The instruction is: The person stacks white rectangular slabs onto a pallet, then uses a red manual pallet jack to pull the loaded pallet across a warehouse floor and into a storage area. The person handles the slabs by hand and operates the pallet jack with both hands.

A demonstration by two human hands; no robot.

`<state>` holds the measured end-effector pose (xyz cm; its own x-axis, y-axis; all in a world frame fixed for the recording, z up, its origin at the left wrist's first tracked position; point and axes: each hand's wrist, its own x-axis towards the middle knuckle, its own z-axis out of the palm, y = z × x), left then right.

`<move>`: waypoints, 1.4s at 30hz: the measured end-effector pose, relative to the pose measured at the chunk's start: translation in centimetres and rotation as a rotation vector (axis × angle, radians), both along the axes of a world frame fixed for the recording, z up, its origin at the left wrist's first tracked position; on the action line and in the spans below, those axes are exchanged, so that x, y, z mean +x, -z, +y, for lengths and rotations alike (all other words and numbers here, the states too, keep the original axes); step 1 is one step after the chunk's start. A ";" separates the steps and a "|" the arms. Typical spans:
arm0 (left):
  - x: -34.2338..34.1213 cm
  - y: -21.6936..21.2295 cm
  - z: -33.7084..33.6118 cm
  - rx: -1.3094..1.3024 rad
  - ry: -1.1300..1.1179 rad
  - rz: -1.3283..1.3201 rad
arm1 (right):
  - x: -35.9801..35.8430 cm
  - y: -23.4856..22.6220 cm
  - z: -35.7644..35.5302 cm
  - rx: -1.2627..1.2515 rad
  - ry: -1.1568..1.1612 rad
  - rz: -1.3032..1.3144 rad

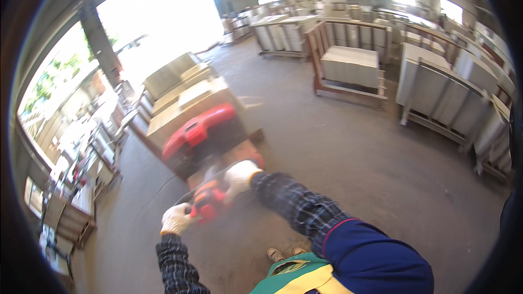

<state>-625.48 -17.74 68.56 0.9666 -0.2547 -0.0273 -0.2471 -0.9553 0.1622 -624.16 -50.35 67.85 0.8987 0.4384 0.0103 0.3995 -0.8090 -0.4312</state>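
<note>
A red powered pallet truck [200, 130] stands in front of me, carrying a stack of pale stone slabs [188, 95]. Its orange and black tiller handle [207, 198] points back toward me. My left hand [175, 219], in a white work glove, grips the left end of the handle. My right hand [239, 177], also gloved, is closed on the right end. Both forearms wear dark plaid sleeves. The picture is motion-blurred around the handle.
Wooden A-frame racks [351, 68] with stone slabs stand ahead, and more racks [457, 103] line the right side. Benches and shelves [81, 174] run along the left wall. A bright open doorway [163, 16] lies ahead left. The grey concrete floor [348, 152] spreads between them.
</note>
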 end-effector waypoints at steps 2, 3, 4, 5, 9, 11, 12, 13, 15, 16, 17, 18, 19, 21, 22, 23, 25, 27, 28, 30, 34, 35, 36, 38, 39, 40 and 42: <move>-1.6 0.2 -0.3 0.020 -0.021 -0.005 | -1.5 0.0 -0.4 0.020 -0.018 0.013; -2.3 0.1 0.0 0.027 -0.029 0.002 | -2.3 -0.1 -0.1 0.002 -0.004 0.002; -3.2 0.1 -0.2 0.017 -0.028 -0.002 | -3.0 -0.3 0.0 -0.010 -0.004 -0.001; -3.9 -0.1 -0.2 0.027 -0.037 0.000 | -3.7 -0.5 0.1 -0.028 0.002 0.008; -6.7 -0.8 -1.0 0.029 -0.038 -0.017 | -6.6 -1.3 -0.1 -0.019 0.020 0.003; -8.1 -1.5 -1.5 0.008 -0.059 -0.003 | -7.9 -1.5 -0.2 -0.008 0.039 0.023; -8.8 -1.8 -1.8 0.022 -0.061 0.000 | -8.6 -1.7 -0.3 0.005 0.030 0.022; -9.5 -2.0 -2.1 0.018 -0.037 0.002 | -9.1 -1.7 -0.6 -0.024 0.044 0.015; -10.9 -2.4 -2.5 0.018 -0.029 0.029 | -10.2 -2.0 -0.7 -0.059 0.061 0.013; -11.5 -2.7 -2.6 0.024 -0.017 0.058 | -10.8 -2.0 -0.7 -0.069 0.063 0.010; -12.0 -2.9 -2.7 0.024 -0.007 0.066 | -11.3 -2.1 -0.7 -0.075 0.061 0.027; -12.6 -2.9 -3.0 0.024 0.001 0.072 | -11.9 -2.1 -1.0 -0.081 0.056 0.041; -13.3 -2.9 -3.0 0.026 0.007 0.076 | -12.4 -2.2 -1.2 -0.095 0.066 0.065; -14.3 -2.9 -3.0 -0.006 0.019 0.100 | -13.4 -2.1 -1.4 -0.114 0.053 0.061; -14.8 -2.7 -3.1 -0.010 0.028 0.107 | -14.0 -2.1 -1.6 -0.142 0.062 0.070; -15.3 -2.5 -3.3 -0.018 0.040 0.125 | -14.5 -2.0 -1.8 -0.160 0.069 0.084; -16.3 -2.2 -3.3 0.000 0.046 0.112 | -15.3 -1.9 -2.0 -0.201 0.077 0.106; -17.2 -1.9 -3.3 0.008 0.045 0.097 | -16.3 -1.9 -2.0 -0.215 0.081 0.098; -17.7 -1.8 -3.3 -0.004 0.047 0.099 | -16.9 -1.9 -2.1 -0.213 0.068 0.098; -18.7 -1.6 -3.3 -0.003 0.048 0.083 | -18.0 -2.1 -2.1 -0.219 0.064 0.112; -20.6 -1.5 -3.3 0.008 0.049 0.061 | -20.2 -2.9 -1.9 -0.242 0.062 0.117; -21.1 -1.5 -3.4 0.012 0.050 0.058 | -20.7 -3.1 -1.9 -0.245 0.063 0.123; -21.5 -1.5 -3.6 0.010 0.049 0.052 | -21.4 -3.2 -1.9 -0.241 0.058 0.106; -22.5 -1.5 -3.8 0.014 0.037 0.058 | -22.6 -3.4 -2.2 -0.230 0.042 0.087; -23.2 -1.5 -3.8 0.011 0.033 0.052 | -23.2 -3.4 -2.3 -0.224 0.036 0.085; -23.8 -1.5 -3.8 0.010 0.031 0.047 | -23.7 -3.4 -2.2 -0.215 0.035 0.083; -25.0 -1.6 -4.1 0.008 0.022 0.058 | -24.9 -3.3 -2.6 -0.192 0.041 0.088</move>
